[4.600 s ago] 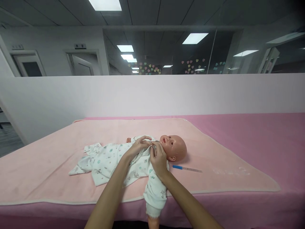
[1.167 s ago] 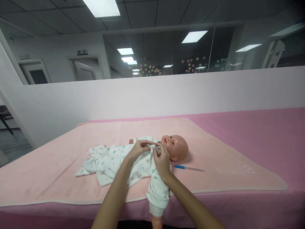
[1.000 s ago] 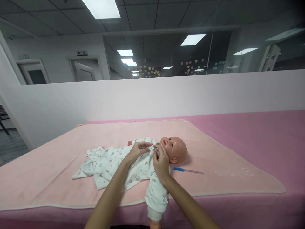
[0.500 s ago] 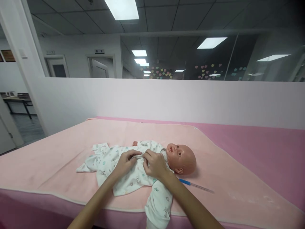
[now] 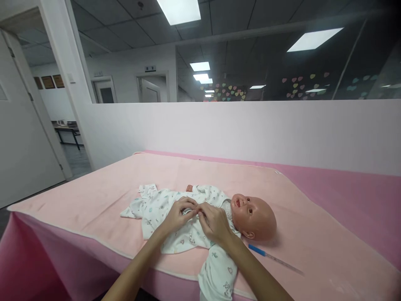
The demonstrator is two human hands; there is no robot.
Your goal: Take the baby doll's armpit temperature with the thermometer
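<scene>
A baby doll (image 5: 257, 218) lies on its back on the pink blanket, head to the right. It wears a white patterned shirt (image 5: 156, 207), and one sleeve (image 5: 218, 271) stretches toward me over the blanket's front edge. Over the doll's chest, my left hand (image 5: 179, 215) has its fingers bent and pinched on the shirt front. Fingertips of my right hand (image 5: 215, 223) meet it there, also pinched on the cloth. What lies exactly between the fingertips is hidden. Near the doll's head rests a thin clear stick with a blue end (image 5: 257, 250), which looks like a thermometer.
The pink blanket (image 5: 103, 179) covers most of a padded pink surface (image 5: 344, 196). Behind stands a low white wall (image 5: 238, 129) with glass above it. At far left are a door (image 5: 25, 125) and an opening to another room with a table (image 5: 67, 128).
My view has turned left, so the doll and blanket appear farther right. My two hands have drawn closer, their fingertips now meeting on the shirt front.
</scene>
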